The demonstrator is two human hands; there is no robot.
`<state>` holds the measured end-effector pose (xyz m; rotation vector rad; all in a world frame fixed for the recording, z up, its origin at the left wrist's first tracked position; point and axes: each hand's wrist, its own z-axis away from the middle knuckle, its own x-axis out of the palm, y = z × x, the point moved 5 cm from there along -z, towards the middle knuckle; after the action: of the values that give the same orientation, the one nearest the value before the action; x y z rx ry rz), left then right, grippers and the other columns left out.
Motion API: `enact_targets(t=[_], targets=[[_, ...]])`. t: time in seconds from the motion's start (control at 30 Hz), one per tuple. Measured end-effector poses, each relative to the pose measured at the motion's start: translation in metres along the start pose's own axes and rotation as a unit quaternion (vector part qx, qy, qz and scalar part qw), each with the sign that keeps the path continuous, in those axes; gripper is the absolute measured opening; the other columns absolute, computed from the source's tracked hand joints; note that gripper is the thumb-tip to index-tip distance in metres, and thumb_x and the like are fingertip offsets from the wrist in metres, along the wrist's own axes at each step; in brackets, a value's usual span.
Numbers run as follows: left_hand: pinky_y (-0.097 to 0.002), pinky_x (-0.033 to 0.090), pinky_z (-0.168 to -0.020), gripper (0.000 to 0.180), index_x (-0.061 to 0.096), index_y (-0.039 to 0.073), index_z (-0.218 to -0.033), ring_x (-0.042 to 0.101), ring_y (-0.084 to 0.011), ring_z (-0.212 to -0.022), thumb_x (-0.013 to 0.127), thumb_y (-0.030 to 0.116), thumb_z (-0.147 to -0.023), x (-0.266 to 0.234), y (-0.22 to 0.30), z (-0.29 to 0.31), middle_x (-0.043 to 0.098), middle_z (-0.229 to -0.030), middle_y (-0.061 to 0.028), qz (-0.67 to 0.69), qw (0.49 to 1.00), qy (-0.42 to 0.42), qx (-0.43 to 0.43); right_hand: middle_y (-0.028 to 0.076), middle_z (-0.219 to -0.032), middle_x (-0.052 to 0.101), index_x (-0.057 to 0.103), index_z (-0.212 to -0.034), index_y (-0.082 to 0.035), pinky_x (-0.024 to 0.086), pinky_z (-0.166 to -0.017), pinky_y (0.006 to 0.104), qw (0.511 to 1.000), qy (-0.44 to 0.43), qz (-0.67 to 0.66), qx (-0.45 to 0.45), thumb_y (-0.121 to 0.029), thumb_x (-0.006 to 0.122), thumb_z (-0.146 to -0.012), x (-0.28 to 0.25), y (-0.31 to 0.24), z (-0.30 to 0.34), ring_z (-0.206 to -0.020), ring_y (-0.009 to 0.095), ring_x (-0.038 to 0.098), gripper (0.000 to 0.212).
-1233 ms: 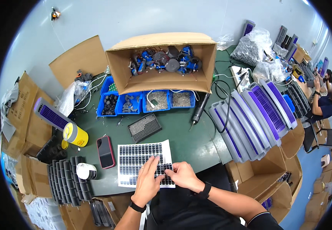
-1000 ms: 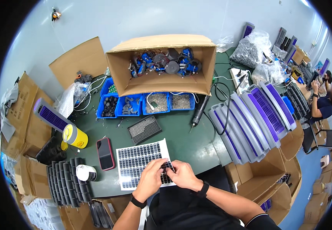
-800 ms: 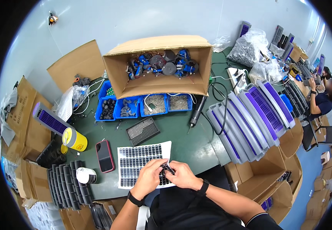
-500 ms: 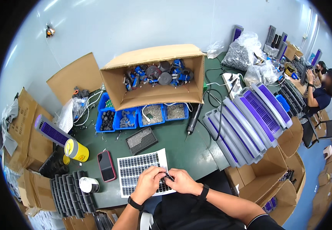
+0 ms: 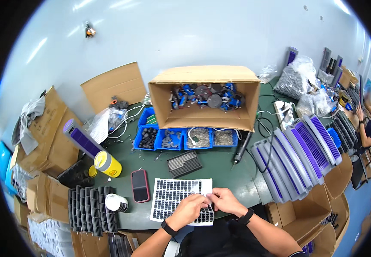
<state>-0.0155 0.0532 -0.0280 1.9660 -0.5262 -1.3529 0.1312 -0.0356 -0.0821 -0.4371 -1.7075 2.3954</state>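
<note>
My left hand (image 5: 192, 207) is over the right part of a white sheet (image 5: 163, 195) printed with rows of small black labels; its fingers are bunched together, and I can't tell whether anything is pinched between them. My right hand (image 5: 226, 200) meets it at the sheet's right edge, thumb and forefinger close together, though I can't see if they have hold of the sheet. The sheet lies on the green table (image 5: 222, 175) beneath my left fingers, reaching out to their left.

Just ahead of my fingertips is a dark perforated tray (image 5: 184, 164). To their left, beside the sheet, lies a phone (image 5: 140, 186) in a red case, and past it a white-lidded tub (image 5: 116, 202) next to ribbed black parts (image 5: 92, 210). A yellow cup (image 5: 108, 164) stands further off to the left and ahead.

Ahead and right of my fingers lies a black screwdriver (image 5: 239, 154); grey-and-purple housings (image 5: 295, 158) lean in a row beyond my right hand. Beyond the tray sit blue bins (image 5: 169, 144) of small parts, then an open cardboard box (image 5: 205, 75) of motors. Farthest right, a co-worker (image 5: 370, 130) sits.
</note>
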Motion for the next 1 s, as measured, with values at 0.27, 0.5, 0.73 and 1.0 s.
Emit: enact_targets(t=[0.27, 0.5, 0.73, 1.0], targets=[[-0.0462, 0.053, -0.099, 0.019, 0.072, 0.004, -0.112, 0.068, -0.0346, -0.112, 0.073, 0.0, -0.094, -0.094, -0.009, 0.054, 0.072, -0.112, -0.0142, -0.093, 0.948, 0.261, -0.154, 0.008, -0.08, 0.075, 0.068, -0.117, 0.004, 0.051, -0.049, 0.0282, 1.0, 0.005, -0.016, 0.012, -0.022, 0.068, -0.107, 0.001, -0.007, 0.002, -0.058, 0.012, 0.069, 0.028], [-0.0495, 0.043, -0.119, 0.056, 0.053, 0.003, -0.149, 0.051, -0.0465, -0.14, 0.072, 0.004, -0.096, -0.124, -0.042, 0.073, 0.051, -0.151, -0.0258, -0.088, 0.924, 0.342, -0.144, 0.011, -0.097, 0.077, 0.065, -0.134, 0.0, 0.051, -0.051, 0.0232, 0.993, 0.021, -0.113, -0.01, -0.016, 0.072, -0.105, -0.011, -0.004, 0.027, -0.072, 0.011, 0.072, 0.034], [-0.0501, 0.041, -0.121, 0.06, 0.052, 0.004, -0.151, 0.051, -0.0453, -0.143, 0.075, 0.009, -0.096, -0.061, 0.008, 0.065, 0.051, -0.153, -0.0263, -0.018, 0.969, 0.234, -0.073, 0.012, -0.103, 0.076, 0.063, -0.137, 0.002, 0.056, -0.071, 0.0303, 0.994, 0.033, -0.04, 0.092, -0.009, 0.074, -0.101, -0.092, 0.028, 0.16, -0.084, 0.018, 0.072, 0.039], [-0.0465, 0.051, -0.112, 0.054, 0.057, 0.005, -0.148, 0.059, -0.042, -0.135, 0.076, 0.01, -0.098, 0.004, 0.034, 0.079, 0.054, -0.152, -0.0214, 0.083, 0.984, 0.152, -0.043, 0.005, -0.097, 0.076, 0.07, -0.131, -0.001, 0.054, -0.079, 0.0289, 0.983, 0.09, -0.007, 0.159, -0.035, 0.072, -0.105, -0.174, 0.094, 0.309, -0.082, 0.013, 0.067, 0.043]])
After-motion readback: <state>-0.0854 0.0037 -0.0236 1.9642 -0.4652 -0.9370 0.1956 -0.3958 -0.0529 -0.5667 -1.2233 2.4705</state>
